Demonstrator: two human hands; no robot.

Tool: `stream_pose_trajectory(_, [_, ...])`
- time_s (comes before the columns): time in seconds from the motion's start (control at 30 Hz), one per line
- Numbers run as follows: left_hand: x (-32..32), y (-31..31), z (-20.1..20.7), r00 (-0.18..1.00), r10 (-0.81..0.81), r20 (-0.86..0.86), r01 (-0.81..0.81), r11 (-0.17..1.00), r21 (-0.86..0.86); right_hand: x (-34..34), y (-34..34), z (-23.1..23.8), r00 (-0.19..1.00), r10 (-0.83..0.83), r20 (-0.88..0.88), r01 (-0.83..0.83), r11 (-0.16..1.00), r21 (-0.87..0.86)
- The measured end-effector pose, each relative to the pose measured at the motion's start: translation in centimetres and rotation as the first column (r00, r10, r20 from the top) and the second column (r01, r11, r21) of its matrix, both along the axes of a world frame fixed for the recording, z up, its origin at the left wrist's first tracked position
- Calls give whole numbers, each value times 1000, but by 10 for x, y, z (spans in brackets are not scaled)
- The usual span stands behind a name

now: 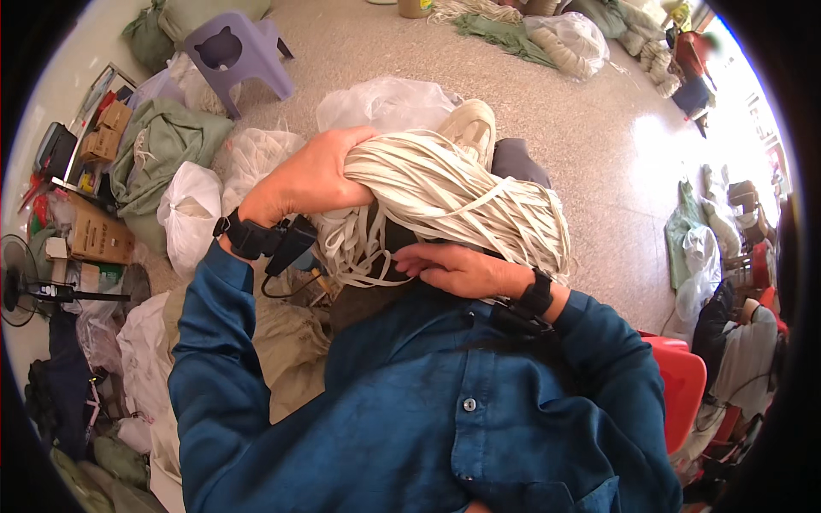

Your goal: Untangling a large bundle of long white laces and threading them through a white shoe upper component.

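A thick hank of cream flat cord lies across my lap, its strands bundled and curving down at the right end. My left hand is closed around the hank's left end, the fingers hidden behind the strands. Loose cord loops hang below that end. Under the hank, my right hand has its fingers stretched out to the left, tips close to the hanging loops. Whether they touch a strand is hard to make out. Dark bands with small devices sit on both wrists.
A purple stool stands at the far left. Plastic bags and green sacks crowd the left side, near a fan. A red chair is at my right. More cord bundles lie far off on the floor.
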State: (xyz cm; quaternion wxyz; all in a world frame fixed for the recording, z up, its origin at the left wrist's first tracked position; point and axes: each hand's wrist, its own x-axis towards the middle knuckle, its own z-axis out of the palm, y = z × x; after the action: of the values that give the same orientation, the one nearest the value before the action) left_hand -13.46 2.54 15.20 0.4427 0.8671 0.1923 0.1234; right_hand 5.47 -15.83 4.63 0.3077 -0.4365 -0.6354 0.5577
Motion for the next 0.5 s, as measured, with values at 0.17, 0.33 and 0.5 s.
stream_pose_trajectory(0.17, [8,4,8,990,-21,-143,25,999,25,-13,7,43,998,36,47,-46,976,212])
stream_pose_trajectory(0.33, [7,5,1,988,-7,-153,14,999,42,-41,3,57,996,-88,-20,90,989,121])
stream_pose_trajectory(0.5, [7,-3,12,988,-28,-153,40,996,76,-42,36,-28,648,-497,577,-236,589,773])
